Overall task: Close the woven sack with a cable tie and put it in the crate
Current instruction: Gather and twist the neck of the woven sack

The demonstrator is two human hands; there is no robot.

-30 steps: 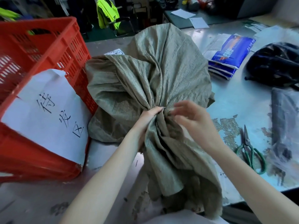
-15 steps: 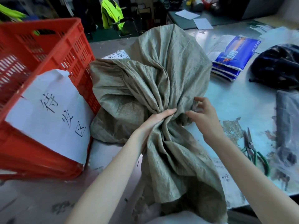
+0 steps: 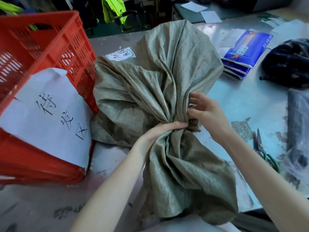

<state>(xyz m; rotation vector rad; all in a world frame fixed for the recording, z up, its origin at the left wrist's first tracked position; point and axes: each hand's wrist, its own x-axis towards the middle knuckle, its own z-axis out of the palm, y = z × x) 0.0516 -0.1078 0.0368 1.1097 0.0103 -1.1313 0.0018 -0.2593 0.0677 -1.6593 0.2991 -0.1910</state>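
Note:
A grey-green woven sack (image 3: 155,77) lies full on the table, its neck bunched toward me and its loose mouth spreading over the near edge. My left hand (image 3: 160,131) is clamped around the gathered neck from the left. My right hand (image 3: 204,111) touches the folds on the neck's right side, fingers spread and partly curled into the cloth. The red plastic crate (image 3: 50,47) stands tilted at the left, touching the sack, with a white handwritten sheet on its side. No cable tie is visible.
Green-handled scissors (image 3: 262,151) lie at the right on the worn table (image 3: 250,106). Blue packets (image 3: 244,51) are stacked at the back right, beside a black bag (image 3: 289,64). A dark plastic-wrapped item sits at the far right edge.
My right hand has slid from on top of the neck to its right side and opened its fingers. The left hand has kept its grip on the neck.

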